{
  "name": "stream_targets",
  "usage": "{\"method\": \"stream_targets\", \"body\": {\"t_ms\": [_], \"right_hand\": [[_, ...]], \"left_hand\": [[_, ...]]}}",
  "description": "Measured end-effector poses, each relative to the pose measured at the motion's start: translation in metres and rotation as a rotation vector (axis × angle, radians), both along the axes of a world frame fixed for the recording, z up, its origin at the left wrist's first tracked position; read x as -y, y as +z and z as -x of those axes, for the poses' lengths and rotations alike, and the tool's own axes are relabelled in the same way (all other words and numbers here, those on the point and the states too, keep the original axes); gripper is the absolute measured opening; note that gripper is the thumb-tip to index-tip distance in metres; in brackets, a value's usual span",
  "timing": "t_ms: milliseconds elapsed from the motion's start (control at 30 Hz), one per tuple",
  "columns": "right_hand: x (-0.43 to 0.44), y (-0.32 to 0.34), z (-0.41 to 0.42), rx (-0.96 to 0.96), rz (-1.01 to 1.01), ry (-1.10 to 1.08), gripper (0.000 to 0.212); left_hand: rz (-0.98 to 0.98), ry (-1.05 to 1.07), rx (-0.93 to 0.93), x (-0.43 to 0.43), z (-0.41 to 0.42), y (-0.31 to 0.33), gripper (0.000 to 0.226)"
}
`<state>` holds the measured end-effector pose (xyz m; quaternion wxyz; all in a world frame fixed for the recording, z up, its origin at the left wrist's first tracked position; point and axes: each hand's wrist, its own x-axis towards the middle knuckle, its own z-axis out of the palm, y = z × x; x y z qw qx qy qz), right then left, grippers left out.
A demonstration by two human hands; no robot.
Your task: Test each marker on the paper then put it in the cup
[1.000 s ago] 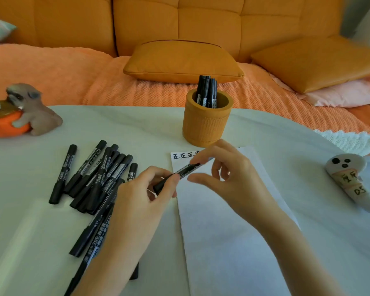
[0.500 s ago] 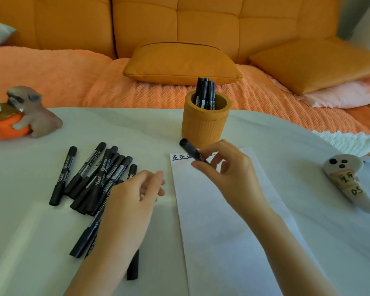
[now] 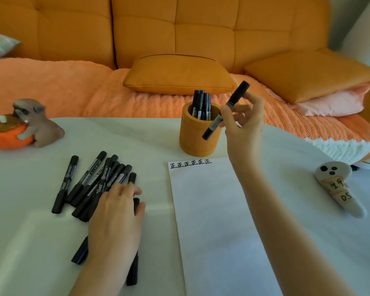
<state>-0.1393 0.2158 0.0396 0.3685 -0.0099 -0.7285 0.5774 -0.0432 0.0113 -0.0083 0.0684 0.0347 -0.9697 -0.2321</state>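
- Head view, right hand point(image 3: 242, 127): raised above the table point(image 3: 41, 253), just right of the cup point(image 3: 198, 135), pinching one black marker point(image 3: 225, 111) between thumb and fingertips.
- Held marker: capped and tilted, upper end up and right, lower end in front of the cup's right rim, not yet inside.
- Cup: orange, upright, just behind the top edge of the paper point(image 3: 218, 221), with several black markers point(image 3: 201, 105) standing in it.
- Paper: flat on the table, with a row of black characters point(image 3: 190, 164) along its top-left edge.
- Left hand point(image 3: 115, 218): palm down, fingers loosely spread, resting on the near end of the marker pile point(image 3: 90, 184); no clear grip on any one.
- Pile: left of the paper, fanned out and overlapping.
- Elsewhere: animal figurine point(image 3: 36, 122) far left, ghost-shaped toy point(image 3: 338, 189) right, orange cushion point(image 3: 177, 74) behind.
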Motion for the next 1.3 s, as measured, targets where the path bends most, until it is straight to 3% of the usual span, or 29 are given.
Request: {"method": "stream_targets", "body": {"t_ms": [200, 433, 733, 1033, 1300], "right_hand": [[0.001, 0.006, 0.025, -0.168, -0.121, -0.092, 0.054], [-0.002, 0.005, 0.045, -0.219, -0.221, -0.138, 0.056], [-0.001, -0.022, 0.049, 0.064, -0.489, -0.085, 0.045], [-0.005, -0.025, 0.056, 0.162, -0.742, -0.204, 0.045], [-0.005, -0.027, 0.048, 0.242, -0.614, -0.138, 0.052]], "left_hand": [[0.012, -0.007, 0.045, 0.0, 0.0, -0.002, 0.032], [0.027, -0.028, 0.054, 0.0, -0.001, -0.006, 0.033], [0.002, -0.047, 0.059, -0.004, -0.002, -0.004, 0.034], [-0.1, -0.041, 0.011, -0.006, 0.001, -0.007, 0.025], [-0.229, -0.05, -0.03, -0.007, 0.003, -0.006, 0.026]]}}
